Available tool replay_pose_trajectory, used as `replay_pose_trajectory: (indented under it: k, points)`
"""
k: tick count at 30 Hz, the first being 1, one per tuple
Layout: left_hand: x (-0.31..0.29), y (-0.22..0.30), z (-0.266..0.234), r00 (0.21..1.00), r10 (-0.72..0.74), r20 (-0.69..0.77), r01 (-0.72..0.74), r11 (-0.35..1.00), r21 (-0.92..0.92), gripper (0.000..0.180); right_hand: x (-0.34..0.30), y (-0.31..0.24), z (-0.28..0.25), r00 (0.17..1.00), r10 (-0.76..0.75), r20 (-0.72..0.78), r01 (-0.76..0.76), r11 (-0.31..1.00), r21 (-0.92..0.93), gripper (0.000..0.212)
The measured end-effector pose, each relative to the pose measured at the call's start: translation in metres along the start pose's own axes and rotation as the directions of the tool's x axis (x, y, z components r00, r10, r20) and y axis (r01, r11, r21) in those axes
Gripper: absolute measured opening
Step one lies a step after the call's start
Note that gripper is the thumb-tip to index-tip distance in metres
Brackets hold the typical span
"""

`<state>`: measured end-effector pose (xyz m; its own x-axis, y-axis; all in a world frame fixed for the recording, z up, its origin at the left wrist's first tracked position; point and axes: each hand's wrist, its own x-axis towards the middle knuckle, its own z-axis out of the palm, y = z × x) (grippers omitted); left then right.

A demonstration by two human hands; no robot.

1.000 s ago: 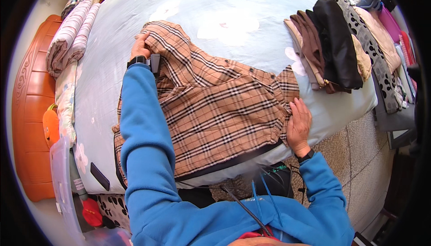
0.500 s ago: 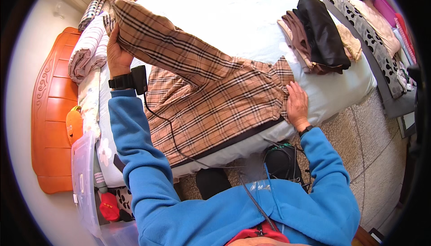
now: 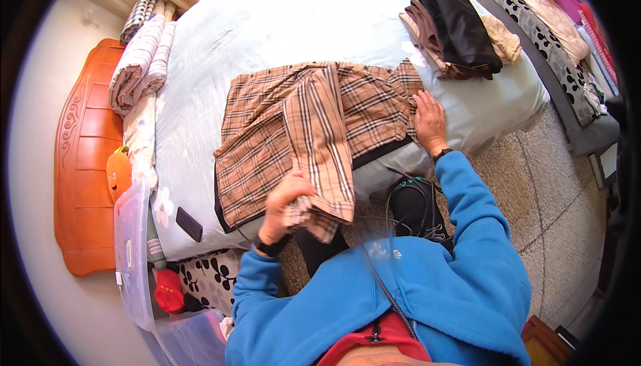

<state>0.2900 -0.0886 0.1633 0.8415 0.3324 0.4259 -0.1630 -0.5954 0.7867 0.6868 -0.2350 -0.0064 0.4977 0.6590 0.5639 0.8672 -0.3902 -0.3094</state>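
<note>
No text reads clearly; the blue top (image 3: 467, 266) bears pale marks (image 3: 386, 254); the black trouser leg (image 3: 408, 211), green marks (image 3: 418, 180).

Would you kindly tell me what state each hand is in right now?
Left hand: closed, holding the plaid shirt sleeve near its end.
Right hand: open, resting at the shirt collar.

Bedroom in home: wide bed (image 3: 193, 119), carved headboard (image 3: 90, 166), rolled bedding (image 3: 137, 66).
</note>
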Motion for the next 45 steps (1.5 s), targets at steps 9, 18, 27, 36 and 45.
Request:
replay_pose_trajectory:
  k: [9, 18, 27, 36, 45]
  points:
    - [-0.076, -0.045, 0.041, 0.971, -0.176, -0.163, 0.189, 0.979, 0.073, 0.027, 0.012, 0.002, 0.001, 0.999, 0.046, -0.021, -0.045, 0.996, 0.078, 0.032]
    - [-0.109, -0.075, 0.013, 0.806, -0.319, -0.498, 0.070, 0.888, -0.454, 0.027, 0.123, -0.039, -0.008, 1.000, 0.009, 0.028, -0.020, 0.905, 0.425, 0.026]
    - [-0.114, -0.079, 0.022, 0.808, -0.428, -0.404, 0.294, 0.888, -0.353, 0.014, 0.168, -0.107, 0.052, 0.861, 0.065, 0.505, -0.378, 0.746, 0.548, 0.047]
    - [-0.108, -0.073, 0.019, 0.868, -0.437, -0.237, 0.446, 0.895, -0.014, 0.030, 0.090, -0.104, 0.020, 0.865, -0.501, 0.033, 0.391, 0.713, 0.582, 0.017]
    - [-0.061, -0.037, -0.039, 0.783, -0.608, 0.127, 0.528, 0.759, 0.381, 0.026, 0.095, -0.100, 0.022, 0.916, -0.312, 0.253, 0.015, 0.656, 0.755, 0.025]
